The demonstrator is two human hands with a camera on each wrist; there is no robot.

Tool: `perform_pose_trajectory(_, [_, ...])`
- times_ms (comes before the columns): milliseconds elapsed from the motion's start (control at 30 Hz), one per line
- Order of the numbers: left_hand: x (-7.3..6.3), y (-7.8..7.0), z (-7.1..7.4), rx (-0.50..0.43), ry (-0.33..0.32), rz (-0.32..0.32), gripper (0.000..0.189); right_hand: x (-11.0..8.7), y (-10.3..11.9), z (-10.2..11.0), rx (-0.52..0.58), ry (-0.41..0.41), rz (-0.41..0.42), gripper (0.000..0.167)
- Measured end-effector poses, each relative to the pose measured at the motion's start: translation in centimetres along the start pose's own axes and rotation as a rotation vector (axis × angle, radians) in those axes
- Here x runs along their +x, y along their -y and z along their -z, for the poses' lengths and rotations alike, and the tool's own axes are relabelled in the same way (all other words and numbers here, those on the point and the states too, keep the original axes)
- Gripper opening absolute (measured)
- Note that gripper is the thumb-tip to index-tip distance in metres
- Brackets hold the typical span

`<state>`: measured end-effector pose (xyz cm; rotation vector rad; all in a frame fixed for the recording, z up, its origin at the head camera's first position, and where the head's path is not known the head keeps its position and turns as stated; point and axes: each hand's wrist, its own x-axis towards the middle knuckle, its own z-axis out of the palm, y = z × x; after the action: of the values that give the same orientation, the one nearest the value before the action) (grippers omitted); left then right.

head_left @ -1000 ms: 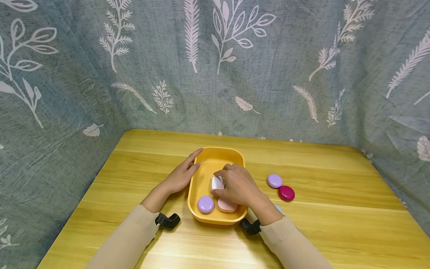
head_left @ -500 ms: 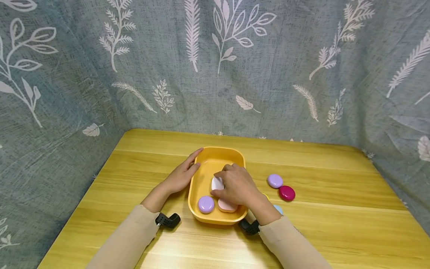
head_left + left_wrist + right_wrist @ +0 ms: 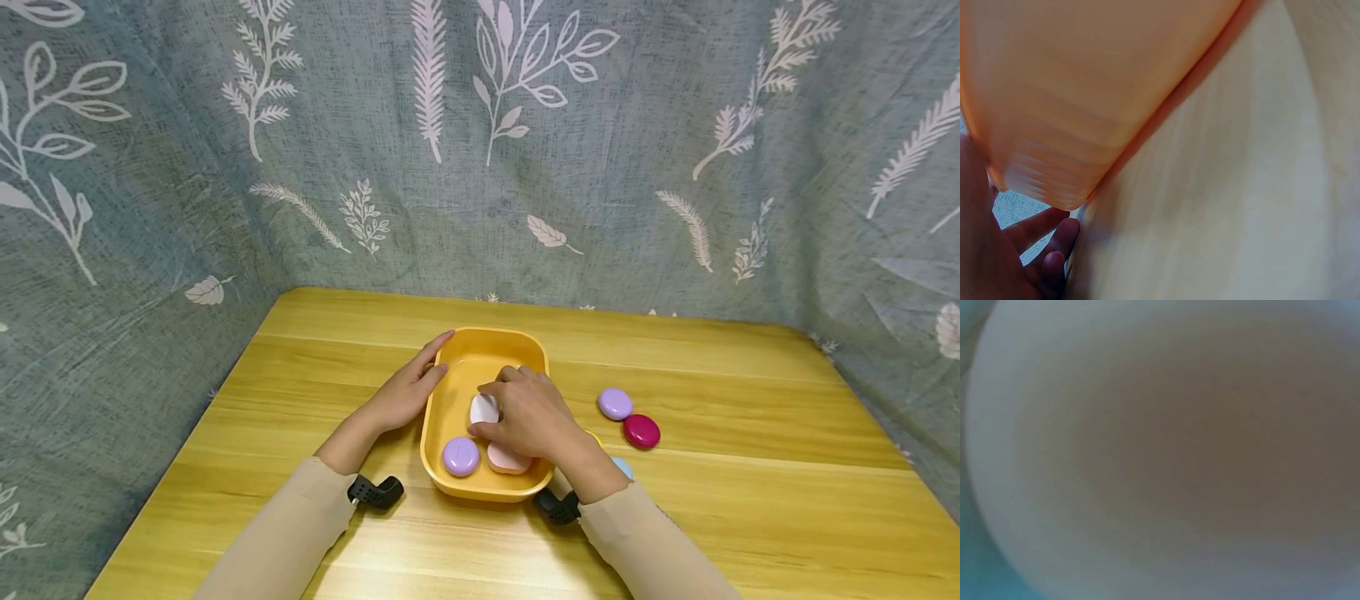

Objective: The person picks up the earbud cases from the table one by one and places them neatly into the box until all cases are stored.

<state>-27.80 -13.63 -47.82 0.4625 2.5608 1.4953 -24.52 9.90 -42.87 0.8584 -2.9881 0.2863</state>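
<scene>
A yellow rectangular bin (image 3: 483,495) with rounded corners stands on the wooden table. My left hand (image 3: 402,395) holds its left side, thumb over the rim; the left wrist view shows bent fingers (image 3: 1038,231) against the outer wall. Inside the bin my right hand (image 3: 528,408) pinches a white rounded disc-like piece (image 3: 483,409) between thumb and fingers, and partly covers it. Nearer me in the bin lie a glossy lilac disc (image 3: 461,456) and a pale pink rounded piece (image 3: 507,458). A blurred pale surface fills the right wrist view.
To the right of the bin, a second lilac disc (image 3: 615,404) and a dark magenta disc (image 3: 641,431) lie side by side. A light blue piece (image 3: 622,468) and a yellow piece (image 3: 596,437) are partly hidden by my right forearm. A patterned curtain (image 3: 480,208) surrounds the table.
The white piece has shifted very slightly left between the right hand's fingers. A bit of the yellow piece has come into sight beside the right forearm. My left hand stays put.
</scene>
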Motion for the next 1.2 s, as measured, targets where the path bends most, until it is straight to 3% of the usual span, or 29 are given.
perform_pose_trajectory(1200, [-0.2,0.0,-0.1,-0.040,0.013,0.001,0.053,-2.0,-1.6,2.1,0.123,-0.119,0.089,0.057])
